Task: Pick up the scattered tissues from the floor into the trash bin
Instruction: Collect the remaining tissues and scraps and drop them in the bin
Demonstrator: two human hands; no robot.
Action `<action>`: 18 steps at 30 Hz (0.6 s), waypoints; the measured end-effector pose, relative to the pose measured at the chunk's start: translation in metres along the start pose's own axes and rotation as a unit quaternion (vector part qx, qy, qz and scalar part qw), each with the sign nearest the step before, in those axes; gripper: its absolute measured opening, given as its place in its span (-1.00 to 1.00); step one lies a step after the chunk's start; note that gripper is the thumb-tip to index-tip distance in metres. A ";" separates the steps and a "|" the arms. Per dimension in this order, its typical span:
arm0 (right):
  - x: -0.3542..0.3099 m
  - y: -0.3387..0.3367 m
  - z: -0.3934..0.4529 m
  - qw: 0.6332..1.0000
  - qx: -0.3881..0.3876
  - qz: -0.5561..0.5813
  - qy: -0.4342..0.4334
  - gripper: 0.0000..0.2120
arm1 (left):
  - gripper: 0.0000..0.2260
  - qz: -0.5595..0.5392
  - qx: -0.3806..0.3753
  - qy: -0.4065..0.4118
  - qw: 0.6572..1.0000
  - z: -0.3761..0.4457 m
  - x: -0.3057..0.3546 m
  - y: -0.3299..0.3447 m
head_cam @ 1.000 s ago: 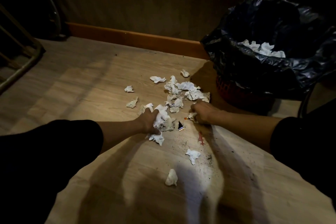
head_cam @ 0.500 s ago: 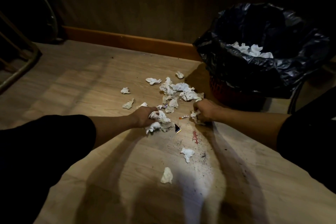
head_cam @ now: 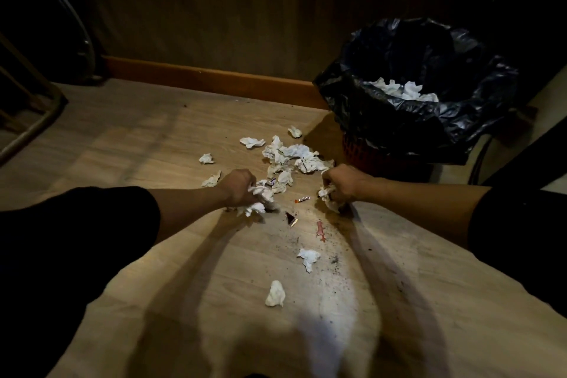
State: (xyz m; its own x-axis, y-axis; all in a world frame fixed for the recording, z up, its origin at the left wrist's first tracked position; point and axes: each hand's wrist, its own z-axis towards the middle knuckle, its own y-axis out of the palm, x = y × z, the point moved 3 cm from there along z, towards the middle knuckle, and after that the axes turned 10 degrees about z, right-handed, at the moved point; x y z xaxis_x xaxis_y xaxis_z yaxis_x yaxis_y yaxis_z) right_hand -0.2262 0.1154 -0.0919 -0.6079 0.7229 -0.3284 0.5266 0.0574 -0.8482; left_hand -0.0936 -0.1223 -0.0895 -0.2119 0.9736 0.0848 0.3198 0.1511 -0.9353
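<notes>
Crumpled white tissues (head_cam: 291, 156) lie scattered on the wooden floor in front of me. My left hand (head_cam: 237, 186) is closed around a bunch of tissues (head_cam: 260, 196) low to the floor. My right hand (head_cam: 340, 182) grips a smaller wad of tissues (head_cam: 326, 195) just right of the pile. Two loose tissues lie nearer to me, one (head_cam: 308, 258) below the hands and another (head_cam: 275, 294) closer still. The trash bin (head_cam: 368, 153), red and lined with a black bag (head_cam: 399, 120), stands at the right by the wall, with white tissues (head_cam: 402, 90) inside.
A small foil wrapper scrap (head_cam: 291, 218), an orange scrap (head_cam: 302, 199), a red mark (head_cam: 320, 232) and dark crumbs (head_cam: 334, 259) dot the floor. A wooden baseboard (head_cam: 208, 80) runs along the wall. A metal furniture frame (head_cam: 27, 120) stands at far left.
The view shifted slightly, so the pile and bin sit lower in frame. Both hands have drawn their tissue wads tighter and moved a little apart, away from the wrapper scrap.
</notes>
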 end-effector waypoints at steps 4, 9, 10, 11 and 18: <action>-0.007 -0.013 -0.011 0.999 0.024 0.001 -0.028 -0.66 | -0.67 -0.009 -0.007 -0.015 1.000 -0.001 -0.004 -0.018; -0.020 -0.043 -0.029 0.996 0.070 0.029 -0.041 -0.71 | -0.72 -0.096 0.029 -0.039 0.994 -0.002 0.007 -0.054; -0.022 -0.050 -0.032 0.995 0.083 0.042 -0.039 -0.73 | -0.72 -0.120 0.040 -0.046 0.991 -0.004 0.013 -0.063; -0.025 -0.057 -0.035 0.993 0.097 0.057 -0.036 -0.74 | -0.72 -0.142 0.051 -0.050 0.987 -0.005 0.020 -0.073; -0.045 -0.108 -0.067 0.959 0.207 0.182 -0.063 -0.79 | -0.90 -0.254 0.120 -0.008 0.960 -0.016 0.063 -0.146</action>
State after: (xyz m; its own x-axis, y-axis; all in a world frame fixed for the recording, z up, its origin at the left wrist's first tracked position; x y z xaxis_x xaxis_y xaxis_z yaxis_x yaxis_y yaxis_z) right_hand -0.2158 0.1226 0.0429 -0.5095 0.5535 -0.6588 0.4516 -0.4797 -0.7523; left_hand -0.1384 -0.0805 0.0580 -0.2982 0.7815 0.5480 -0.0502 0.5605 -0.8266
